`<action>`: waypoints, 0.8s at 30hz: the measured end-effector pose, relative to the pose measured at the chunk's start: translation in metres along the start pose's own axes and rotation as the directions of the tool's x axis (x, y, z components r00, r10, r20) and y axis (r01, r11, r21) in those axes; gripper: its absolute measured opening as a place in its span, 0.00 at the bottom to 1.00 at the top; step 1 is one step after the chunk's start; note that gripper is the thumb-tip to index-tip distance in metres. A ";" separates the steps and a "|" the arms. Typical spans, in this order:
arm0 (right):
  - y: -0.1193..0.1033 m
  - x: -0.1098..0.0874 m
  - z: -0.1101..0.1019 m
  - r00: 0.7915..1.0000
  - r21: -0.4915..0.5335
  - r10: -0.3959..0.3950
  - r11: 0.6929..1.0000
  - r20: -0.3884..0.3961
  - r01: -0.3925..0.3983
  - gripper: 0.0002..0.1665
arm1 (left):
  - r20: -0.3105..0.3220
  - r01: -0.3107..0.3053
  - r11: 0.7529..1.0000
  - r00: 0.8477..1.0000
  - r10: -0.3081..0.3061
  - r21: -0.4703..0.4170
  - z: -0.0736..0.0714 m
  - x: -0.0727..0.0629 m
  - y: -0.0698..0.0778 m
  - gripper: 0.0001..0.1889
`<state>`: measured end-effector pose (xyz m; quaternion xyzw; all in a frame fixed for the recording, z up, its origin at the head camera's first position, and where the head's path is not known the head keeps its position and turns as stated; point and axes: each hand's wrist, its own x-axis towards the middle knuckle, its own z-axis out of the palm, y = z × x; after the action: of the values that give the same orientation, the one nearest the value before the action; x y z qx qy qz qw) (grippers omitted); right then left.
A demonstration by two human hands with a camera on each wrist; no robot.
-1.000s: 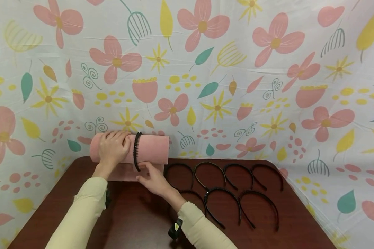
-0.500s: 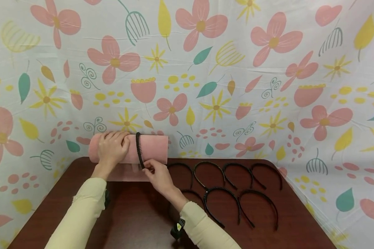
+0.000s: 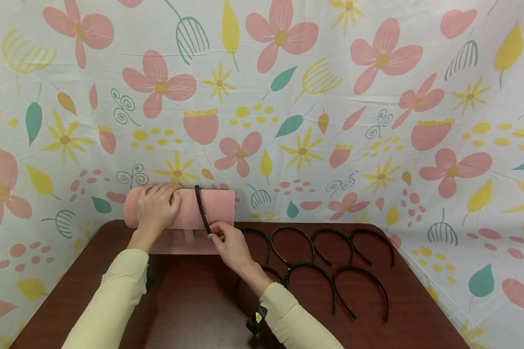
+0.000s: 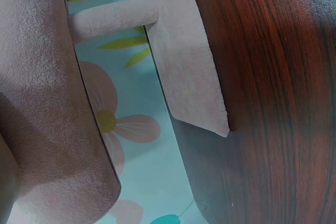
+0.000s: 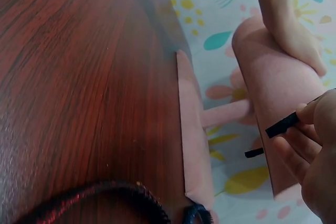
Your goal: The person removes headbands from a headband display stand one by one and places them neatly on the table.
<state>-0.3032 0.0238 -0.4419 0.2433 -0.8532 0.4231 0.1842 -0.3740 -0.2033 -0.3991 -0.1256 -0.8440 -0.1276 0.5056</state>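
Observation:
A pink plush roll (image 3: 185,208) on a stand (image 4: 191,72) lies at the table's back left. My left hand (image 3: 157,206) rests over the roll's left part, fingers across its top. Over the roll, right of that hand, sits a black toothed headband (image 3: 202,208), tilted with its lower end toward the right. My right hand (image 3: 229,245) pinches this near end between thumb and fingers. In the right wrist view the headband's end (image 5: 282,125) sticks out past the fingertips, and its other end (image 5: 254,152) shows beyond the roll.
Several black headbands lie in two rows on the dark wooden table (image 3: 188,300), right of the roll; one headband (image 3: 360,276) is in the front row, another (image 3: 292,237) in the back row. A floral cloth (image 3: 262,97) hangs right behind the table.
My right hand has closed its fingers on the headband's near end and moved slightly right. The headband has tilted and shifted right along the roll. My left hand stays on the roll.

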 end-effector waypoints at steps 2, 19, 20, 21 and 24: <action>0.002 -0.002 -0.004 1.000 0.001 0.001 1.000 -0.002 -0.001 0.09 | 0.005 0.002 1.000 1.000 -0.002 0.001 -0.001 0.000 0.001 0.19; 0.023 -0.014 -0.037 1.000 -0.047 -0.011 0.999 -0.027 0.009 0.10 | 0.005 -0.005 1.000 1.000 0.005 -0.009 -0.001 0.001 0.003 0.19; 0.024 -0.015 -0.039 0.999 -0.051 -0.012 0.999 -0.030 0.010 0.10 | 0.009 -0.004 1.000 1.000 0.004 -0.009 -0.001 0.001 0.003 0.19; 0.026 -0.016 -0.041 0.999 -0.052 -0.011 0.999 -0.031 0.010 0.11 | 0.011 -0.001 1.000 1.000 0.001 -0.010 -0.001 0.000 0.003 0.19; 0.030 -0.019 -0.048 0.999 -0.054 -0.019 0.998 -0.027 0.018 0.11 | 0.014 0.004 1.000 1.000 -0.004 -0.013 -0.002 -0.001 0.002 0.19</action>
<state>-0.2995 0.0828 -0.4431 0.2404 -0.8594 0.4014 0.2061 -0.3714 -0.2019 -0.3988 -0.1281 -0.8469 -0.1332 0.4986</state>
